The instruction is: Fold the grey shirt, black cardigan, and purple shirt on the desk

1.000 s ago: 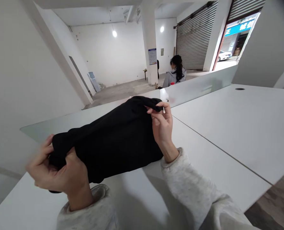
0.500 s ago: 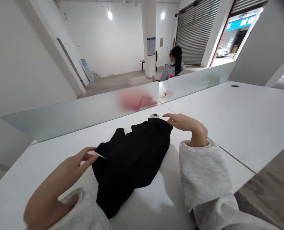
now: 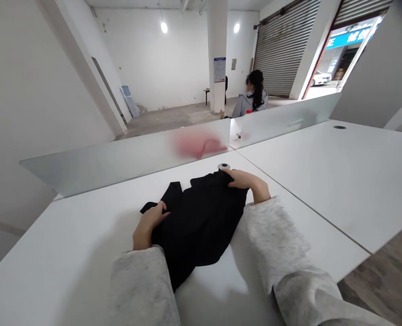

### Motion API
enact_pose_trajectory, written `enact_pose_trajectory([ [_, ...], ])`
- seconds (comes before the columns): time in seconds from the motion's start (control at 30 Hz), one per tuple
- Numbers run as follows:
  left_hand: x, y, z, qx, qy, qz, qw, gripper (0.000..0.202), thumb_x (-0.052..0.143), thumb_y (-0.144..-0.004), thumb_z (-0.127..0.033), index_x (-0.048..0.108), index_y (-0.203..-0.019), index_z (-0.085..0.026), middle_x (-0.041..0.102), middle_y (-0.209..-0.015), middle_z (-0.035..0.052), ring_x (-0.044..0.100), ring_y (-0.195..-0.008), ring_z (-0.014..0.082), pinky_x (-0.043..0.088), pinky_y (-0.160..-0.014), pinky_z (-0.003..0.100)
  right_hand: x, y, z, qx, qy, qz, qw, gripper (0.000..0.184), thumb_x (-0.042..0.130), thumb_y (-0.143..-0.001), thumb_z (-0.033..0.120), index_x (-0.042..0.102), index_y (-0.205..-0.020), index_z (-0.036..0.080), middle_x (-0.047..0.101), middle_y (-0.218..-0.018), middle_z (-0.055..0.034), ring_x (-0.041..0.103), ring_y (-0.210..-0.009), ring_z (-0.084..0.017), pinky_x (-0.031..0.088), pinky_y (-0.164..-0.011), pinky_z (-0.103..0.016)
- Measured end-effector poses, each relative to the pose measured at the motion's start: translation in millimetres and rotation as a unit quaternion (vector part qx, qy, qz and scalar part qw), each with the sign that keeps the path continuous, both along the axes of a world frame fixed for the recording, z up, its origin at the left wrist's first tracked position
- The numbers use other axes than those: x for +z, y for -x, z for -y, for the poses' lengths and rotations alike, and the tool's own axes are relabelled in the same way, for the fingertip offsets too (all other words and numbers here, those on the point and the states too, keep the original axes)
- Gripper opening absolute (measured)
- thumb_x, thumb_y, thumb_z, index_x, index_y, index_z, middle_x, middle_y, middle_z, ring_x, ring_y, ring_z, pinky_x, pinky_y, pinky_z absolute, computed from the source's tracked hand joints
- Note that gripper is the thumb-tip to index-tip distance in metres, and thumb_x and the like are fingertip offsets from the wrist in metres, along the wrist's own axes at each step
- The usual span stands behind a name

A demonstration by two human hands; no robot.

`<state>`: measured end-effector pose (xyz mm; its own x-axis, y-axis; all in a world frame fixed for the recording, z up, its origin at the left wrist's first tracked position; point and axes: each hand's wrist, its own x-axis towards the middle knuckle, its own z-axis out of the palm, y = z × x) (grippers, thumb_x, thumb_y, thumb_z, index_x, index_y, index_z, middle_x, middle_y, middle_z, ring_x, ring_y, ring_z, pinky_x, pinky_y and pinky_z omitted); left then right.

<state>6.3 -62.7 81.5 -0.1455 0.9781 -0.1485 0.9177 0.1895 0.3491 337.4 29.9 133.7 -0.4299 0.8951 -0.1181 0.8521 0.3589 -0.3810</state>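
A crumpled piece of black cloth [image 3: 201, 222], perhaps a garment, lies spread on the white table [image 3: 95, 235]. Its outline is uneven, with a flap jutting up at the far left. My left hand [image 3: 149, 222] is closed on the cloth's left side, thumb and fingers pinching a fold. At the far right corner, my right hand [image 3: 242, 179] grips the cloth's edge, its fingertips partly hidden in the fabric. Just beyond that corner is a round cable-hole cover [image 3: 224, 166], partly covered by the cloth.
A frosted glass divider [image 3: 129, 163] runs along the table's far edge, with a blurred red shape behind it. Past the divider a person [image 3: 251, 97] sits near a pillar [image 3: 217, 40]. Another cable hole [image 3: 340, 127] is in the adjoining tabletop at right.
My left hand has moved right and inward from the cloth's left corner onto its left side. My right hand has come down and left onto the far corner, closing on it.
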Motion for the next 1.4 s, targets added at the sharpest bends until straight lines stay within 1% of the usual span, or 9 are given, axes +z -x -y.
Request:
enact_pose_trajectory([
  [0.23, 12.1, -15, 0, -0.025, 0.05, 0.068, 0.996, 0.045, 0.031, -0.086, -0.059, 0.054, -0.083, -0.02, 0.066, -0.084, 0.0075, 0.06, -0.081, 0.0252, 0.04, -0.068, 0.032, 0.2, 13, 1, -0.01, -0.085, 0.019, 0.996, 0.062, 0.045, -0.085, 0.013, 0.028, -0.144, 0.019, 0.048, -0.134, -0.0152, 0.053, -0.114, -0.027, 0.042, -0.088, -0.034],
  [0.43, 23.4, -43, 1, -0.191, 0.126, 0.211, 0.95, 0.045, 0.046, -0.078, -0.062, 0.044, -0.059, -0.02, 0.048, -0.062, -0.0017, 0.047, -0.061, 0.0158, 0.033, -0.059, 0.028, 28.3, 22, 23, 0.043, -0.125, -0.013, 0.991, 0.035, 0.041, -0.09, 0.022, 0.055, -0.122, 0.019, 0.064, -0.108, -0.0102, 0.059, -0.096, -0.023, 0.043, -0.078, -0.03],
  [0.57, 35.5, -64, 1, -0.257, 0.052, 0.24, 0.935, 0.045, 0.045, -0.082, -0.054, 0.03, -0.056, -0.02, 0.031, -0.057, -0.0044, 0.031, -0.053, 0.0116, 0.024, -0.052, 0.027, 41.2, 29, 38, 0.092, -0.101, -0.038, 0.99, 0.029, 0.042, -0.091, 0.027, 0.059, -0.114, 0.022, 0.067, -0.089, -0.0059, 0.06, -0.083, -0.019, 0.042, -0.071, -0.027],
  [0.73, 76.3, -101, 27, -0.281, -0.082, 0.296, 0.909, 0.035, 0.039, -0.089, -0.043, 0.039, -0.063, -0.019, 0.044, -0.06, -0.0036, 0.041, -0.059, 0.0114, 0.031, -0.057, 0.025, 39.4, 48, 44, 0.112, 0.048, -0.096, 0.988, 0.053, 0.037, -0.094, 0.047, 0.034, -0.142, 0.025, 0.065, -0.071, -0.001, 0.057, -0.054, -0.015, 0.042, -0.062, -0.027],
  [0.8, 87.3, -120, 40, -0.316, -0.125, 0.262, 0.903, 0.035, 0.039, -0.091, -0.039, 0.04, -0.062, -0.019, 0.046, -0.06, -0.0037, 0.041, -0.059, 0.0108, 0.03, -0.057, 0.024, 37.3, 54, 43, 0.105, 0.068, -0.126, 0.984, 0.054, 0.03, -0.094, 0.055, 0.045, -0.135, 0.024, 0.065, -0.073, -0.0022, 0.055, -0.051, -0.014, 0.042, -0.061, -0.028],
  [0.93, 82.4, -152, 52, -0.37, -0.158, 0.163, 0.901, 0.035, 0.04, -0.092, -0.034, 0.042, -0.061, -0.018, 0.046, -0.058, -0.0043, 0.039, -0.054, 0.0099, 0.027, -0.054, 0.025, 36.3, 54, 42, 0.181, 0.055, -0.097, 0.977, 0.058, 0.032, -0.09, 0.063, 0.066, -0.081, 0.018, 0.063, -0.073, -0.0048, 0.053, -0.061, -0.015, 0.038, -0.061, -0.028],
  [1.07, 67.4, -170, 49, -0.406, -0.148, 0.129, 0.892, 0.028, 0.04, -0.095, -0.032, 0.055, -0.075, -0.019, 0.061, -0.074, -0.0014, 0.054, -0.066, 0.0126, 0.035, -0.06, 0.025, 39.2, 40, 39, 0.258, 0.009, -0.142, 0.956, 0.032, 0.058, -0.081, 0.052, 0.059, -0.079, 0.019, 0.052, -0.064, 0.003, 0.043, -0.058, -0.011, 0.032, -0.054, -0.024],
  [1.23, 85.0, -167, 62, -0.468, -0.121, 0.14, 0.864, 0.02, 0.044, -0.094, -0.033, 0.06, -0.092, -0.021, 0.066, -0.089, -0.0019, 0.06, -0.083, 0.0133, 0.043, -0.073, 0.025, 46.5, 28, 41, 0.215, -0.073, -0.419, 0.879, 0.017, 0.065, -0.079, 0.033, 0.053, -0.081, 0.02, 0.044, -0.072, 0.0039, 0.039, -0.063, -0.01, 0.032, -0.057, -0.023],
  [1.4, 119.1, -140, 85, -0.451, -0.182, 0.174, 0.856, 0.02, 0.044, -0.094, -0.03, 0.062, -0.096, -0.021, 0.067, -0.09, -0.0015, 0.06, -0.085, 0.0119, 0.044, -0.08, 0.024, 48.5, 17, 39, 0.09, -0.108, -0.671, 0.728, 0.024, 0.069, -0.075, 0.032, 0.046, -0.075, 0.023, 0.041, -0.069, 0.005, 0.041, -0.059, -0.01, 0.035, -0.053, -0.022],
])
